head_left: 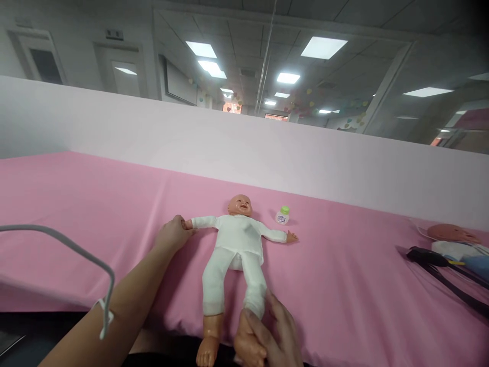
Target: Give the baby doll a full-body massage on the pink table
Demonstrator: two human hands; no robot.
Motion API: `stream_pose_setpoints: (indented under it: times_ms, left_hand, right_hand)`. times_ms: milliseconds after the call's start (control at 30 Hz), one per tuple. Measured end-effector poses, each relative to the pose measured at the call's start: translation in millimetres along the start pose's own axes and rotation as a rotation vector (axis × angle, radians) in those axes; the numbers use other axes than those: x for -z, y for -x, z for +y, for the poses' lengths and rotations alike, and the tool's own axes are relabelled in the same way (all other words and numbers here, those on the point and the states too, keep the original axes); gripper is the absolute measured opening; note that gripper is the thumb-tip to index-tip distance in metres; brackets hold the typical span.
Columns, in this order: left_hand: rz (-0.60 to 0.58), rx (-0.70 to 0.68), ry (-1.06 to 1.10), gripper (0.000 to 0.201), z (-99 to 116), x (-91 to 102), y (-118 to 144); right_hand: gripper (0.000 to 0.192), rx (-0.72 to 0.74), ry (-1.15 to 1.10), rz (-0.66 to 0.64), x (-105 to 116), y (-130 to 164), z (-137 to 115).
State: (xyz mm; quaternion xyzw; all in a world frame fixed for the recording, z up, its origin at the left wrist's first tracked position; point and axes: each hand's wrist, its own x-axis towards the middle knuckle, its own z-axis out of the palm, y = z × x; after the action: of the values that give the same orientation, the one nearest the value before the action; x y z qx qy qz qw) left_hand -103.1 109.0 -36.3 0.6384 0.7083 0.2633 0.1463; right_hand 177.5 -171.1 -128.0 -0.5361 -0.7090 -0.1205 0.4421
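A baby doll (240, 234) in a white long-sleeved top and white trousers lies on its back, arms spread, head away from me. My left hand (174, 235) is closed round the doll's hand at the left, just beyond the sleeve cuff. Lower down, my right hand (280, 331) grips the doll's lower leg on the right side, thumb on one side and fingers on the other, near the trouser cuff. The other bare foot (208, 349) hangs over the near edge. A small bottle with a green cap (282, 216) stands beside the doll's head.
Pink cloth (340, 285) covers the table, backed by a low white panel (244, 148) with glass above. At the far right lies a second doll (451, 233) with a black strap (428, 257) near it. A grey cable (76, 247) arches over my left forearm.
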Motion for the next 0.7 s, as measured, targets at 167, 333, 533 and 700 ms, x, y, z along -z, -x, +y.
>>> stream_pose_setpoints:
  times_ms: [167, 333, 533, 700]
  left_hand:
    - [0.094, 0.140, 0.654, 0.047, 22, 1.3, 10]
    - [0.050, 0.263, 1.011, 0.035, 28, -5.3, 7]
    - [0.104, 0.274, 0.993, 0.041, 39, -8.4, 11]
    - [0.109, 0.082, 1.098, 0.034, 76, -14.4, 19]
  right_hand:
    - [0.055, -0.170, -0.182, -0.030, 22, 3, 10]
    - [0.066, -0.297, -0.450, -0.061, 28, -3, 3]
    - [0.063, -0.310, -0.621, -0.046, 19, -14, -10]
    - [0.054, -0.327, -0.725, -0.023, 25, -44, -3]
